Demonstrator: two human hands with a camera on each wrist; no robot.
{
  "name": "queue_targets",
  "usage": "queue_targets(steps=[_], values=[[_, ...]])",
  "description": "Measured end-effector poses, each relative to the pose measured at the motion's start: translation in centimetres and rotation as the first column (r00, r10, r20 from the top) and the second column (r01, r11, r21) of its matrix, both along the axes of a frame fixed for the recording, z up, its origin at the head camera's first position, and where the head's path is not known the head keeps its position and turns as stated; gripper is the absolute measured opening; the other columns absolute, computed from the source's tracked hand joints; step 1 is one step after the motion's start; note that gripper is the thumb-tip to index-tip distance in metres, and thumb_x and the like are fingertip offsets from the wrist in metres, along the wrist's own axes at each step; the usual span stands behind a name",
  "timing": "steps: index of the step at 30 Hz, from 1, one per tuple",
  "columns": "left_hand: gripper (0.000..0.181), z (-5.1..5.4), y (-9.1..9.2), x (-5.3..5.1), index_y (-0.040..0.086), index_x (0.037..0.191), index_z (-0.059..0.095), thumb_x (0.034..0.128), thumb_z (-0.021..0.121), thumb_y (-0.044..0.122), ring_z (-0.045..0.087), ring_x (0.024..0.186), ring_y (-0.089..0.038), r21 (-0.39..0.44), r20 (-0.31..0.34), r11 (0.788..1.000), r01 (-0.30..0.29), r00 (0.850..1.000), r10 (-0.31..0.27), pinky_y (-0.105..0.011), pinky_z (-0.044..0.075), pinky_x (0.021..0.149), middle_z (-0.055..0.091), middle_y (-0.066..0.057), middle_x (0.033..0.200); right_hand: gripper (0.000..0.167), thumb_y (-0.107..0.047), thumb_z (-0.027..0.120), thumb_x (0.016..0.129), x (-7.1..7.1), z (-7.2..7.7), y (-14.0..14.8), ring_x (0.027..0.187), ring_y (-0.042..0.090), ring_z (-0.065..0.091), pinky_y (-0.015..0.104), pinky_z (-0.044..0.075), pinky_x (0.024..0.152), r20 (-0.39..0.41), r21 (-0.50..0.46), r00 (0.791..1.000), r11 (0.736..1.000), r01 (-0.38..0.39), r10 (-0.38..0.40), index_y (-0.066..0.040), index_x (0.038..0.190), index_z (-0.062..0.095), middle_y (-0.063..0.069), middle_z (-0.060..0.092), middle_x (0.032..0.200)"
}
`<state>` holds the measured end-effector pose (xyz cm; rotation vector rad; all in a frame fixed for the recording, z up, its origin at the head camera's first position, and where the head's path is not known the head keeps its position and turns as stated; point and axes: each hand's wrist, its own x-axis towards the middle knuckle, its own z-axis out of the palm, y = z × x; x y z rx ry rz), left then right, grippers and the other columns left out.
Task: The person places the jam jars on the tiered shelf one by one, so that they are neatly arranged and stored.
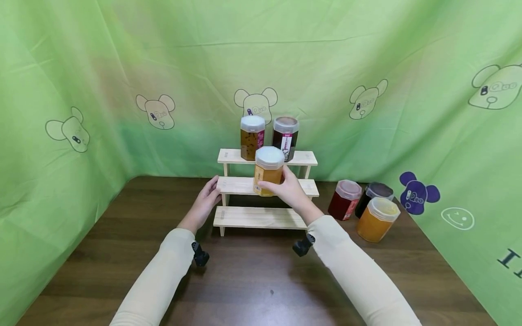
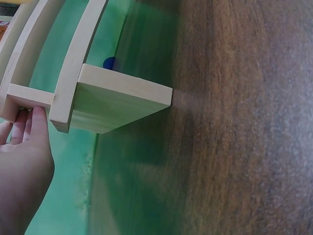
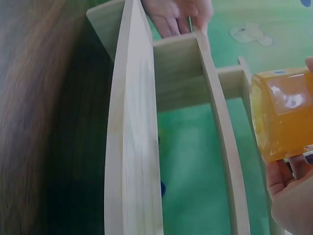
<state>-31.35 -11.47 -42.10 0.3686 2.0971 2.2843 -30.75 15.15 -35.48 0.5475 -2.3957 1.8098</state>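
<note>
In the head view, my right hand (image 1: 291,188) grips a jar of orange contents (image 1: 269,174) with a clear lid, held upright at the middle tier of a pale wooden three-step rack (image 1: 261,217). Whether its base touches the plank, I cannot tell. The right wrist view shows the lower part of that orange jar (image 3: 283,117), with fingers (image 3: 279,178) against it. My left hand (image 1: 204,201) holds the left end of the middle tier. In the left wrist view, its fingers (image 2: 39,122) press on the side support beneath that plank; the thumb is mostly cut off.
On the top tier stand a brown jar (image 1: 249,142) and a dark jar (image 1: 285,140). A red jar (image 1: 344,201), a black jar (image 1: 363,203) and an orange jar (image 1: 373,226) stand right of the rack on the brown table (image 1: 253,280). Green printed cloth (image 1: 195,68) hangs behind.
</note>
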Motion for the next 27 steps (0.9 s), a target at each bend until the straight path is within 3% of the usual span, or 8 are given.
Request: queue_targets(steps=[12, 27], values=[[0.054, 0.0, -0.1, 0.0, 0.003, 0.160, 0.017, 0.1097, 0.036, 0.009, 0.025, 0.147, -0.028, -0.007, -0.004, 1.000, 0.008, 1.000, -0.008, -0.044, 0.029, 0.118, 0.022, -0.019, 0.161, 0.076, -0.030, 0.082, 0.086, -0.5, -0.1, -3.4, 0.127, 0.026, 0.052, 0.044, 0.043, 0.108, 0.039, -0.022, 0.999, 0.999, -0.036, 0.037, -0.017, 0.149, 0.041, 0.007, 0.053, 0.140], [0.054, 0.2, 0.0, 0.1, 0.002, 0.160, 0.016, 0.1095, 0.035, 0.009, 0.025, 0.147, -0.029, -0.008, -0.004, 1.000, 0.009, 1.000, -0.009, -0.043, 0.029, 0.118, 0.022, -0.020, 0.161, 0.078, -0.035, 0.083, 0.084, -1.5, -0.4, -4.7, 0.128, 0.025, 0.051, 0.045, 0.043, 0.108, 0.066, -0.014, 0.998, 1.000, 0.005, -0.004, -0.020, 0.149, 0.042, 0.005, 0.053, 0.140]])
